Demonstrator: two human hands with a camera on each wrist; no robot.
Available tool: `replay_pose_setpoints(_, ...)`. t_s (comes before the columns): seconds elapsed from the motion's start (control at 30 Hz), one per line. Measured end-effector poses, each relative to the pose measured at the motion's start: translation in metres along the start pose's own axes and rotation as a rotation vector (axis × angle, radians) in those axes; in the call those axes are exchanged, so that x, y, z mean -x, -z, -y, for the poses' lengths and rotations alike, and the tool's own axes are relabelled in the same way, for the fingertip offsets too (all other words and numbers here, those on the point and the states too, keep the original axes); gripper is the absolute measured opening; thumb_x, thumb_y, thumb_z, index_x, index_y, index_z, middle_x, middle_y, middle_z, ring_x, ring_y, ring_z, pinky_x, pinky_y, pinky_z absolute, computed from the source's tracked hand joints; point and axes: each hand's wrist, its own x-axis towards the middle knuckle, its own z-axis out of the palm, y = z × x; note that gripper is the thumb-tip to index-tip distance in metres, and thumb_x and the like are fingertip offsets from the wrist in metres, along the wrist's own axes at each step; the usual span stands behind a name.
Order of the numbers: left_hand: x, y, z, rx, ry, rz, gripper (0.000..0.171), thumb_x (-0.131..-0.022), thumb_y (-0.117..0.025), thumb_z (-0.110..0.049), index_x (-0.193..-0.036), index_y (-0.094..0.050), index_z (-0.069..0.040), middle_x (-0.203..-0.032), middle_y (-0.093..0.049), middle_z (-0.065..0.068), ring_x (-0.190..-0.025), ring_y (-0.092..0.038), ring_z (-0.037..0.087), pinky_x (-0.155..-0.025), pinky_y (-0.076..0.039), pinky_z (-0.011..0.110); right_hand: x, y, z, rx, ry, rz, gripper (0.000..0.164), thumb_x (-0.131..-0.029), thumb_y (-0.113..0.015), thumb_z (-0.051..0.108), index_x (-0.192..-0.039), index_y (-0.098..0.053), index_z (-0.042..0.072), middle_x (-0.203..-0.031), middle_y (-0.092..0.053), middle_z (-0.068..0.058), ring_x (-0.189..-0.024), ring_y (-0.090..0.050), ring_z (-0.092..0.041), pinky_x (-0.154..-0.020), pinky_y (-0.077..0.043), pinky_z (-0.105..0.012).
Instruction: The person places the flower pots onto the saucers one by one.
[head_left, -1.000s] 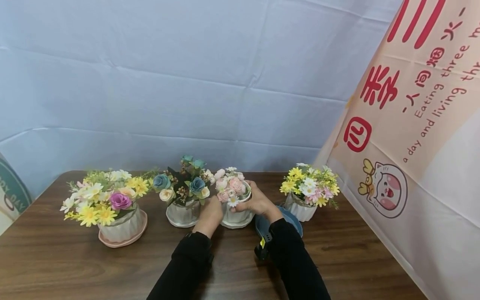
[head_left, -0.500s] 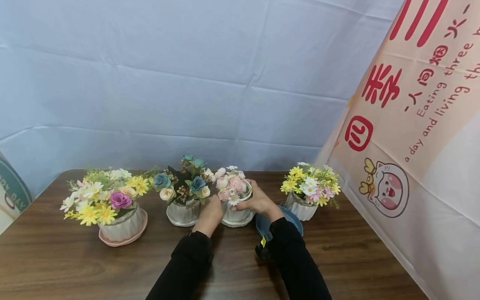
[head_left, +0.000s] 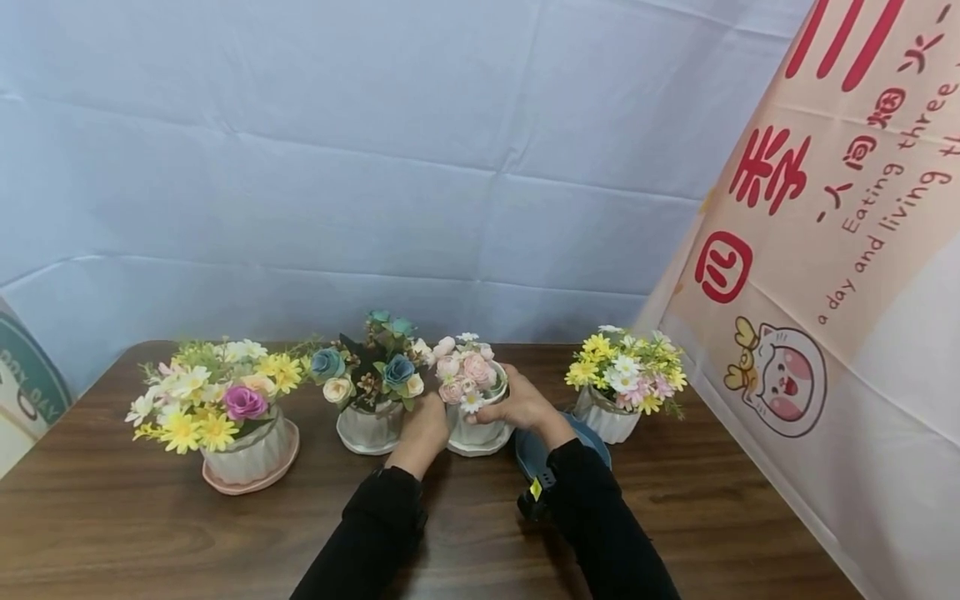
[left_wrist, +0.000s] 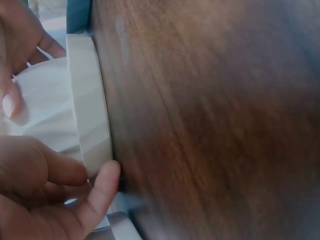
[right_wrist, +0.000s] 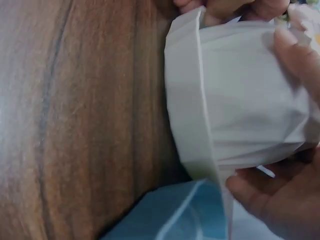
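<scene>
Near the middle of the table, a white flower pot [head_left: 462, 427] with pink artificial flowers [head_left: 472, 375] stands upright on a white saucer [head_left: 478, 451]. My right hand [head_left: 522, 406] grips the pot from its right side, with thumb in front. On the other side, my left hand [head_left: 426, 427] is low beside the pot. The left wrist view shows this hand pinching the saucer's rim [left_wrist: 91, 100] between thumb and finger. In the right wrist view the saucer's lower edge meets a blue saucer [right_wrist: 167, 212]. My right hand's far fingers are mostly hidden in the head view.
Left of my hands stands a pot with blue and cream roses [head_left: 371, 427] on a white saucer. Further left, a larger yellow-and-white bouquet [head_left: 210, 396] fills a pot on a pink saucer [head_left: 251, 482]. A pot of yellow daisies [head_left: 611, 421] stands at right, beside the blue saucer.
</scene>
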Motion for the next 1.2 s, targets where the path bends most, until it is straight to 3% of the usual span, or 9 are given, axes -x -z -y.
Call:
replay_pose_setpoints(0.13, 0.005, 0.005, 0.001, -0.021, -0.051, 0.039, 0.009, -0.085, -0.059, -0.001, -0.094, -0.062, 0.001, -0.091, -0.062, 0.013, -0.079, -0.06, 0.026, -0.064, -0.049, 0.036, 0.007, 0.003, 0.007, 0.126, -0.031, 0.015, 0.094, -0.069, -0.082, 0.021, -0.142, -0.027, -0.003, -0.137, -0.037, -0.023, -0.119, -0.043, -0.036, -0.094, -0.039, -0.046)
replay_pose_setpoints(0.37, 0.019, 0.015, 0.007, -0.036, -0.231, 0.133, 0.005, -0.081, -0.059, -0.003, -0.076, -0.057, -0.003, -0.073, -0.054, 0.007, -0.061, -0.048, 0.02, -0.055, -0.041, 0.033, 0.021, 0.007, 0.017, 0.229, -0.081, 0.027, 0.081, -0.074, -0.078, 0.027, -0.136, -0.036, -0.003, -0.127, -0.048, -0.02, -0.113, -0.049, -0.035, -0.088, -0.043, -0.046)
replay_pose_setpoints(0.53, 0.028, 0.024, 0.014, -0.073, -0.294, 0.143, 0.012, -0.079, -0.066, -0.012, -0.081, -0.058, -0.003, -0.073, -0.055, 0.006, -0.062, -0.05, 0.02, -0.058, -0.044, 0.036, 0.03, 0.014, 0.026, 0.471, -0.146, 0.07, 0.077, -0.077, -0.075, 0.031, -0.133, -0.039, -0.009, -0.125, -0.048, -0.026, -0.115, -0.046, -0.04, -0.088, -0.042, -0.047)
replay_pose_setpoints(0.67, 0.034, 0.031, 0.019, -0.176, -0.345, 0.152, 0.018, -0.08, -0.071, -0.018, -0.085, -0.059, -0.005, -0.074, -0.056, 0.005, -0.067, -0.054, 0.02, -0.06, -0.045, 0.036, 0.034, 0.016, 0.029, 0.622, -0.127, 0.119, 0.077, -0.078, -0.075, 0.03, -0.134, -0.039, -0.009, -0.128, -0.046, -0.026, -0.12, -0.04, -0.042, -0.093, -0.038, -0.049)
replay_pose_setpoints(0.8, 0.039, 0.036, 0.019, -0.277, -0.399, 0.133, 0.031, -0.078, -0.075, -0.025, -0.097, -0.062, -0.005, -0.085, -0.061, 0.008, -0.081, -0.059, 0.024, -0.066, -0.048, 0.039, 0.036, 0.016, 0.03, 0.662, -0.135, 0.153, 0.079, -0.079, -0.074, 0.03, -0.137, -0.035, -0.008, -0.131, -0.042, -0.028, -0.123, -0.035, -0.045, -0.095, -0.035, -0.051)
replay_pose_setpoints(0.97, 0.043, 0.039, 0.018, -0.297, -0.44, 0.129, 0.044, -0.075, -0.077, -0.028, -0.109, -0.063, -0.005, -0.095, -0.063, 0.011, -0.09, -0.06, 0.028, -0.069, -0.05, 0.041, 0.037, 0.016, 0.029, 0.677, -0.144, 0.162, 0.08, -0.079, -0.074, 0.031, -0.138, -0.034, -0.007, -0.133, -0.039, -0.028, -0.124, -0.034, -0.045, -0.095, -0.036, -0.052)
replay_pose_setpoints(1.2, 0.048, 0.038, 0.014, -0.329, -0.469, 0.163, 0.041, -0.072, -0.078, -0.029, -0.104, -0.063, -0.007, -0.095, -0.062, 0.011, -0.09, -0.059, 0.027, -0.068, -0.05, 0.041, 0.04, 0.017, 0.024, 0.661, -0.133, 0.16, 0.075, -0.079, -0.074, 0.029, -0.137, -0.039, -0.004, -0.132, -0.044, -0.024, -0.123, -0.036, -0.042, -0.094, -0.036, -0.051)
